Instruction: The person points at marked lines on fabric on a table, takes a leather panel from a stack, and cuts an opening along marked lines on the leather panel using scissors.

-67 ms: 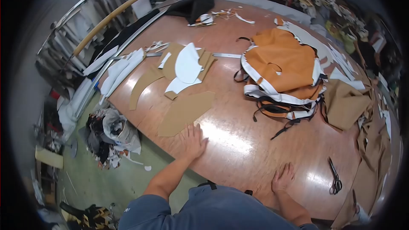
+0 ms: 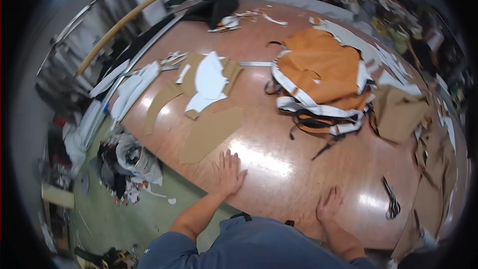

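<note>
My left hand [image 2: 230, 174] lies flat on the wooden table [image 2: 269, 194] with its fingers spread and nothing in it. Just beyond its fingertips is a tan fabric piece [image 2: 211, 135] with pointed ends. My right hand [image 2: 329, 205] rests palm down near the front edge, also holding nothing. To its right lies a pair of black scissors [image 2: 392, 199]. Farther off, orange pieces with white edges and black straps form a pile [image 2: 321, 67]. White cut pieces [image 2: 209, 79] sit on more tan pieces at the left, with a curved tan strip [image 2: 160, 105] beside them.
Brown fabric [image 2: 433, 179] drapes over the right side of the table. A metal ruler [image 2: 255, 64] lies across the middle, partly hidden. Orange and white scraps [image 2: 231, 21] and black cloth [image 2: 219, 7] are at the far end. On the floor at left stands a scrap-filled bag [image 2: 144, 164].
The view has shifted slightly, so the things on the table appear a little farther left. Both hands stay flat on the table.
</note>
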Demonstrator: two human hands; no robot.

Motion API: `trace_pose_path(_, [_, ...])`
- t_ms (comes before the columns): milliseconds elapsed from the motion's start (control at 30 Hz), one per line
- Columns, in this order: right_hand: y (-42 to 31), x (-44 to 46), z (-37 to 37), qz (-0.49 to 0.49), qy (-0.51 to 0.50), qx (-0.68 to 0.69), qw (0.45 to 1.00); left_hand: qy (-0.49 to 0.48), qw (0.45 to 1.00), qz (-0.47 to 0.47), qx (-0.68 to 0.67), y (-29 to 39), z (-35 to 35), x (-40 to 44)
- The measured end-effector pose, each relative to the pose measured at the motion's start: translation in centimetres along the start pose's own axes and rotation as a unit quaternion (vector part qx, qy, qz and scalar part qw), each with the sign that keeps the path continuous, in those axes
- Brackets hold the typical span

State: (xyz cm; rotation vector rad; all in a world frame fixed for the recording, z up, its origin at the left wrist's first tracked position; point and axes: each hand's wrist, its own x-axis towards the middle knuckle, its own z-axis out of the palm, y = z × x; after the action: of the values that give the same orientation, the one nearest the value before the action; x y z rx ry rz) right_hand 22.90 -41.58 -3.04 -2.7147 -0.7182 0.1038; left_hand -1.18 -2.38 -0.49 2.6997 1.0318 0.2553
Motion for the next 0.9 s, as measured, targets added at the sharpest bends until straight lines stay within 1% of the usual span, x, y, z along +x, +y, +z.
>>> trace_pose_path(33, [1.9,0.7,0.5,-0.016,-0.002,0.011,1.000,-0.043,0.999,0.009,0.010,3.0,-0.1,-0.8])
trace_pose_path(67, [2.9,1.2,2.1,-0.017,0.011,0.019,1.000,-0.082,0.996,0.040,0.018,4.6,-1.0,-1.2])
trace_pose_path(100, [2.6,1.0,2.6,-0.027,0.063,-0.005,0.998,-0.080,0.996,0.025,0.019,6.2,-0.8,-1.7])
trace_pose_path(133, [-0.7,2.4,3.0,0.067,-0.029,0.061,0.996,-0.067,0.996,0.029,0.041,4.9,-0.4,-0.4])
trace_pose_path(167, [-0.2,1.7,0.4,0.032,0.017,0.001,0.999,-0.078,0.996,0.025,0.016,4.7,2.1,-1.1])
trace_pose_path(200, [1.6,1.3,2.2,0.012,0.082,-0.014,0.996,-0.102,0.992,0.069,0.040,5.5,1.3,-0.9])
trace_pose_path(233, [1.4,1.6,0.5,0.002,0.031,0.005,0.999,-0.074,0.992,0.072,0.066,6.0,1.2,-1.4])
trace_pose_path(267, [1.3,1.4,0.4,0.016,0.009,0.002,1.000,-0.044,0.993,0.066,0.091,6.2,1.4,-1.8])
trace_pose_path(300, [-0.2,1.8,-2.1,0.027,-0.047,-0.007,0.999,-0.026,0.991,0.090,0.096,5.9,1.8,-1.9])
trace_pose_path(333, [-0.3,1.5,-2.3,0.036,-0.036,-0.009,0.999,-0.004,0.991,0.100,0.092,6.1,1.8,-1.9])
trace_pose_path(433, [0.1,1.8,-1.9,0.039,-0.032,0.009,0.999,-0.160,0.983,0.023,0.082,9.1,-1.6,-1.4])
trace_pose_path(467, [0.2,1.7,-2.0,0.042,-0.033,0.012,0.998,-0.156,0.984,0.028,0.080,8.7,-1.1,-1.4])
trace_pose_path(567, [0.2,1.7,-1.9,0.047,-0.032,0.028,0.998,-0.163,0.982,0.000,0.100,9.2,-0.6,-0.8])
trace_pose_path(600, [-0.1,1.5,-2.0,0.047,-0.035,0.034,0.998,-0.177,0.982,0.058,-0.028,8.8,0.2,-0.2])
trace_pose_path(633, [-0.2,1.5,-2.0,0.047,-0.037,0.040,0.997,-0.190,0.963,0.114,-0.156,8.6,1.1,1.0])
trace_pose_path(667, [-0.2,1.5,-1.7,0.046,-0.034,0.036,0.998,-0.200,0.924,0.167,-0.280,8.3,1.9,1.7])
trace_pose_path(700, [-0.2,1.6,-1.2,0.044,-0.031,0.033,0.998,-0.240,0.895,0.181,-0.331,10.4,0.7,1.9])
trace_pose_path(767, [-0.1,1.7,-0.9,0.042,-0.022,0.048,0.998,-0.314,0.822,0.205,-0.429,19.4,-4.0,2.2])
trace_pose_path(833, [-0.1,1.6,-1.6,0.038,-0.020,0.083,0.996,-0.357,0.686,0.258,-0.579,27.0,-8.1,1.8])
trace_pose_path(900, [0.1,1.8,-2.8,0.027,-0.043,0.107,0.993,-0.403,0.550,0.353,-0.641,34.8,-14.3,0.4])
